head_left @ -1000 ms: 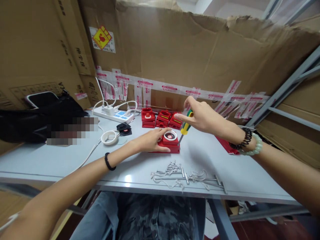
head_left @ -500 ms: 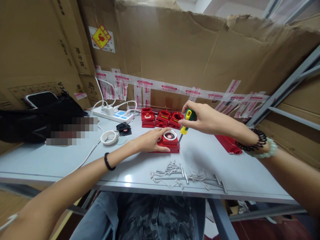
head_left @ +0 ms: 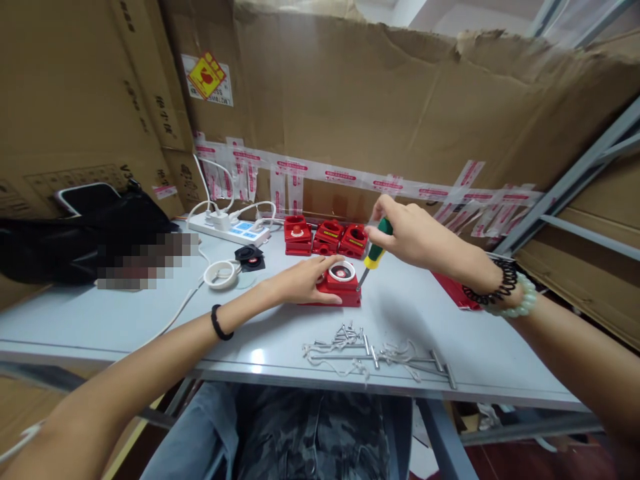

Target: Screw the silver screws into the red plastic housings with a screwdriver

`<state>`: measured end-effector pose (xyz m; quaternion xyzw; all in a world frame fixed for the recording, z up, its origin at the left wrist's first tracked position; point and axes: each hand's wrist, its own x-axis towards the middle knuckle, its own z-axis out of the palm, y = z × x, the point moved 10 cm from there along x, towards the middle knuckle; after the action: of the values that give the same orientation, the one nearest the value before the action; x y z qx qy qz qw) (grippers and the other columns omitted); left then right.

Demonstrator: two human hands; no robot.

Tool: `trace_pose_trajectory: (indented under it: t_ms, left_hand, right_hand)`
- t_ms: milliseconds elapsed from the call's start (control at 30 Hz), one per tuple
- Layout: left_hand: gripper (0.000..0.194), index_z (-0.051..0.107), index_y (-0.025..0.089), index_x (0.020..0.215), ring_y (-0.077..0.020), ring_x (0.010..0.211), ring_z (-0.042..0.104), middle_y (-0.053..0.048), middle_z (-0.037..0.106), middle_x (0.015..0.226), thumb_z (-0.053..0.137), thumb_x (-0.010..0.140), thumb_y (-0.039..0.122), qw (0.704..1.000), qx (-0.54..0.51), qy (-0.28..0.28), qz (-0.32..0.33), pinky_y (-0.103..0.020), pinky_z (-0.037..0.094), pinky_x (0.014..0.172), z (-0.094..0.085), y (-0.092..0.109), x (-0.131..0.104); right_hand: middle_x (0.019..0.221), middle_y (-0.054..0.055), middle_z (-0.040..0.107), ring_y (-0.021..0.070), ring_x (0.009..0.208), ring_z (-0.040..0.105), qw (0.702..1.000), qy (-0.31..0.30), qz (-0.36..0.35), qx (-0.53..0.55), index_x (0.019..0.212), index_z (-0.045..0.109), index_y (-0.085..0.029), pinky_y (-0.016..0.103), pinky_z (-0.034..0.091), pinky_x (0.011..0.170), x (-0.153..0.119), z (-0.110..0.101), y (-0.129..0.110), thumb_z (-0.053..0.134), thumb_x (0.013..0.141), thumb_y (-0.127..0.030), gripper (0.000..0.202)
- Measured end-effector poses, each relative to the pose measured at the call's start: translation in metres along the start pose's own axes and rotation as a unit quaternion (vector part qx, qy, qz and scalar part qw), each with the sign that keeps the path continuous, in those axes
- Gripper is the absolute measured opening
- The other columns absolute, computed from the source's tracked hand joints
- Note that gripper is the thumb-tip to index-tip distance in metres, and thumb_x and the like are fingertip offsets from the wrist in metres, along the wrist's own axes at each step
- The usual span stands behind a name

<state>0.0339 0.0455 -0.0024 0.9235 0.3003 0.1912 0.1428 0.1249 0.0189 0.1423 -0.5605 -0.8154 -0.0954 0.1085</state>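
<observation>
My left hand (head_left: 307, 280) is closed around the left part of a red box-shaped housing (head_left: 345, 293), pressing it against the table. On top of that housing sits a white ring (head_left: 354, 269) with a dark disc inside. My right hand (head_left: 403, 227) grips a green and yellow screwdriver (head_left: 376, 249), tilted, its tip at the housing's right front corner. Whether a screw is under the tip is too small to tell. In front of the housing lie loose screws (head_left: 346, 333) and metal T-shaped rods (head_left: 373, 353) with white strings.
Several red housings (head_left: 327, 239) stand at the back of the table. A white power strip (head_left: 230, 229), white ring of tape (head_left: 220, 275) and black parts (head_left: 250, 257) lie left. Another red piece (head_left: 455, 291) is under my right wrist. Cardboard (head_left: 350, 87) walls the back.
My right hand has turned around the screwdriver, whose green side now faces the camera more. The housing and my left hand stay in place; the view shifts slightly.
</observation>
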Motion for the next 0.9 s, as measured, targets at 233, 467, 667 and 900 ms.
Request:
trace_pose_trajectory:
  t_ms: [233, 467, 667, 900]
  left_hand:
    - [0.084, 0.029, 0.02, 0.142, -0.03, 0.118, 0.052, -0.015, 0.05, 0.134, 0.062, 0.076, 0.061, 1.0, 0.006, -0.004, -0.008, -0.038, 0.043, 0.096, 0.0, 0.0, 0.0]
    - [0.085, 0.029, 0.02, 0.142, -0.0309, 0.118, 0.052, -0.015, 0.049, 0.134, 0.061, 0.076, 0.061, 1.0, 0.005, -0.005, -0.009, -0.038, 0.043, 0.095, 0.0, -0.001, -0.001]
    - [0.084, 0.028, 0.023, 0.142, -0.0304, 0.116, 0.053, -0.014, 0.051, 0.132, 0.061, 0.075, 0.062, 1.0, 0.003, 0.0, -0.009, -0.038, 0.043, 0.093, 0.0, -0.002, -0.001]
    - [0.084, 0.029, 0.022, 0.142, -0.0301, 0.117, 0.053, -0.014, 0.05, 0.134, 0.061, 0.075, 0.062, 1.0, 0.002, -0.002, -0.01, -0.038, 0.044, 0.093, 0.0, -0.002, -0.001]
  right_hand:
    - [0.072, 0.003, 0.056, 0.0183, 0.063, 0.05, 0.999, -0.004, -0.024, 0.029, 0.097, 0.045, -0.019, 0.03, 0.034, 0.056, -0.001, 0.001, -0.005, 0.052, 0.08, -0.039, 0.027]
    - [0.079, 0.002, 0.06, 0.0168, 0.065, 0.051, 0.996, -0.029, -0.044, 0.076, 0.097, 0.043, -0.021, 0.029, 0.035, 0.057, -0.001, 0.003, -0.004, 0.058, 0.069, -0.024, 0.031]
    - [0.074, 0.002, 0.055, 0.0184, 0.065, 0.05, 0.999, 0.016, -0.022, 0.047, 0.094, 0.043, -0.021, 0.031, 0.034, 0.057, -0.001, -0.003, 0.001, 0.059, 0.073, -0.031, 0.028]
    - [0.077, -0.001, 0.057, 0.0135, 0.061, 0.048, 0.986, -0.023, -0.073, 0.148, 0.099, 0.043, -0.023, 0.028, 0.035, 0.054, -0.002, 0.004, -0.009, 0.064, 0.064, -0.019, 0.04]
